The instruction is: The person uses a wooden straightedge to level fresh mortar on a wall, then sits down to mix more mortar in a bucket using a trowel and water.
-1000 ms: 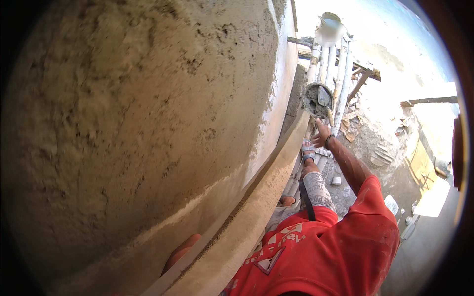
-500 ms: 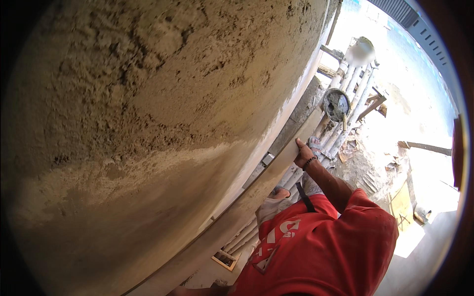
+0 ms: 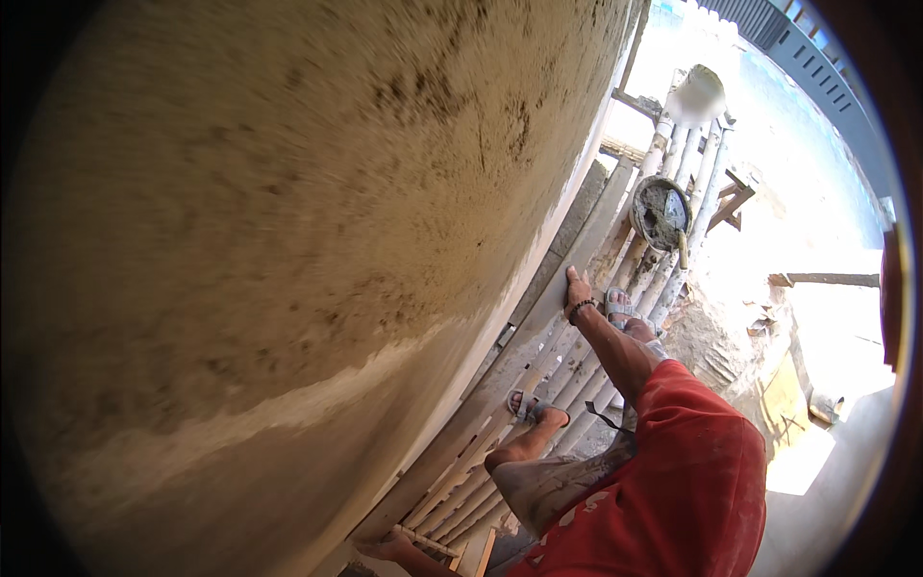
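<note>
Right hand, left hand on long board | bucket on poles

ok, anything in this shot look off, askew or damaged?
The wall: dark pits mar its upper face while a smoother band runs below, so the finish looks uneven. Also, a trowel handle juts over the rim of the mortar bucket, where it might get knocked. No clear damage on the long board.

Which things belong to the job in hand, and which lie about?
Apparently in use:
long brownish board, right hand on it, left hand at its lower end;
rough brown wall;
round dark bucket of grey mortar with pale-handled trowel.

Apparently lying about:
flat yellowish panel;
dark straight bar.
</note>
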`<state>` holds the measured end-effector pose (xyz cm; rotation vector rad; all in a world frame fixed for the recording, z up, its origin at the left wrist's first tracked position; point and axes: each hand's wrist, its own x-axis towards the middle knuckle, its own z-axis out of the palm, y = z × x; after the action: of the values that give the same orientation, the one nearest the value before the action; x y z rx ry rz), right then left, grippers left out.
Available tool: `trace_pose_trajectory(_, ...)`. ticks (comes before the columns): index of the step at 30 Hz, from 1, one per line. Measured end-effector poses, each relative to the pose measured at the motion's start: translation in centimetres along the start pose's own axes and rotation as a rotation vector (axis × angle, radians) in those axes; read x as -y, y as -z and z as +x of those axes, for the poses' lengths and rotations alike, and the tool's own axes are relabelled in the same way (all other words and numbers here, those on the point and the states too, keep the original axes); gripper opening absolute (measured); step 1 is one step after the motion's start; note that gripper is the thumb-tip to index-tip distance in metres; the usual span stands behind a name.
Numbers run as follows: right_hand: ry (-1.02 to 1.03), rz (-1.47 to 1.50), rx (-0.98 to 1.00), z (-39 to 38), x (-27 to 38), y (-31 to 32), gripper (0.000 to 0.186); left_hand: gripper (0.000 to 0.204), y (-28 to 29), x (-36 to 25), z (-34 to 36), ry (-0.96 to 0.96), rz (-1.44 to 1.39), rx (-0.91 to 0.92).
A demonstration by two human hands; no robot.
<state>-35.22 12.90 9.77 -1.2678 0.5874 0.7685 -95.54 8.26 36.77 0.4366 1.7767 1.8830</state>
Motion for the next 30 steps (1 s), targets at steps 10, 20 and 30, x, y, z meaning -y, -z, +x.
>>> trace_pose_trajectory(10,0.053,-0.006,0.021,25.7,-18.1,1.3,0.062,0.060,1.3,28.9,7.0,0.340,0.047,0.156)
trace_pose_trajectory(20,0.014,0.094,0.143,39.1,-23.5,-1.6,0.078,0.055,0.8,47.4,12.1,0.270,-0.088,0.154)
trace_pose_trajectory(30,0.195,-0.032,-0.010,37.6,-17.9,-3.9,0.077,0.050,-2.2,49.2,8.5,0.072,0.223,-0.037)
